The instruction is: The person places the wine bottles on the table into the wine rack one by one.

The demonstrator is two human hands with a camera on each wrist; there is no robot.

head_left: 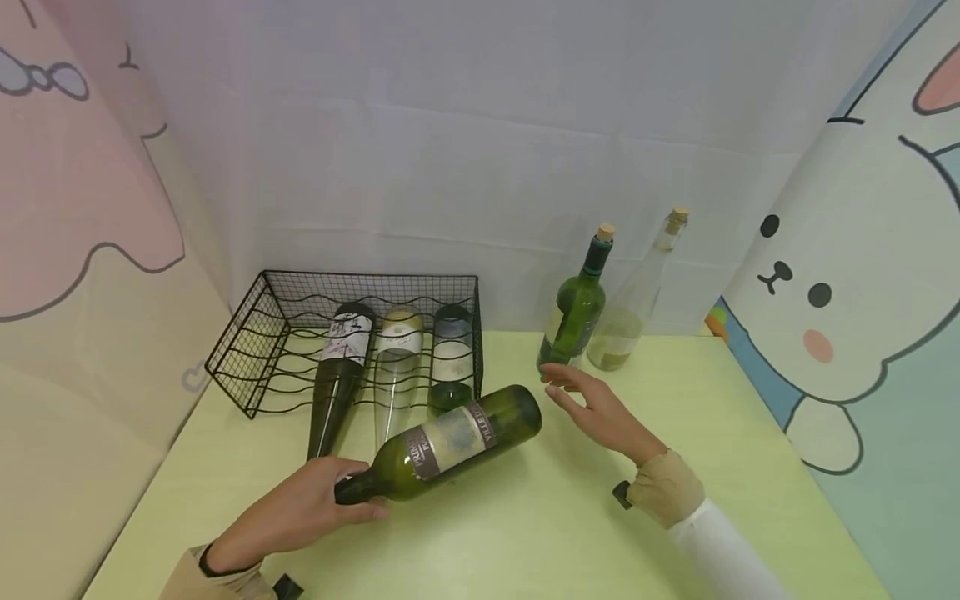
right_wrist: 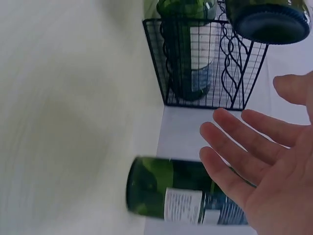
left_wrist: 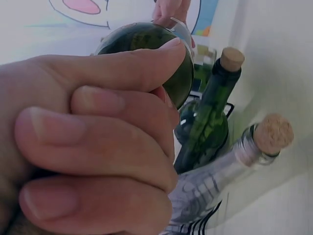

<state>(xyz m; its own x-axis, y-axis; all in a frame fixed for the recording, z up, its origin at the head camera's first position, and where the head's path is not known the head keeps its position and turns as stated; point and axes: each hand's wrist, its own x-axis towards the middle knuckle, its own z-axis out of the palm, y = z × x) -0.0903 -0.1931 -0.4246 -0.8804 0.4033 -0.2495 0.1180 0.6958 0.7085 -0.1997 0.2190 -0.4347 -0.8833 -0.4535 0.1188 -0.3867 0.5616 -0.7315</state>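
Note:
My left hand (head_left: pixel 311 504) grips a green wine bottle (head_left: pixel 457 442) by its neck, fingers curled round it as the left wrist view shows. The bottle slants with its base up to the right, over the table in front of the wire rack (head_left: pixel 255 367). My right hand (head_left: pixel 596 408) has its fingers spread and holds nothing, just right of that base. In the right wrist view, the held bottle's dark base (right_wrist: pixel 269 23) is above the fingertips. Close behind my right hand stands a corked green bottle (head_left: pixel 577 308), its lower part overlapped by the fingers.
A corked clear bottle (head_left: pixel 630 308) stands beside the green one, near the back wall. In the black rack lie a dark bottle with a white label (head_left: pixel 348 337), a clear bottle (head_left: pixel 397 367) and a green bottle (head_left: pixel 452 358). Their necks point toward the front of the pale green table (head_left: pixel 525 533).

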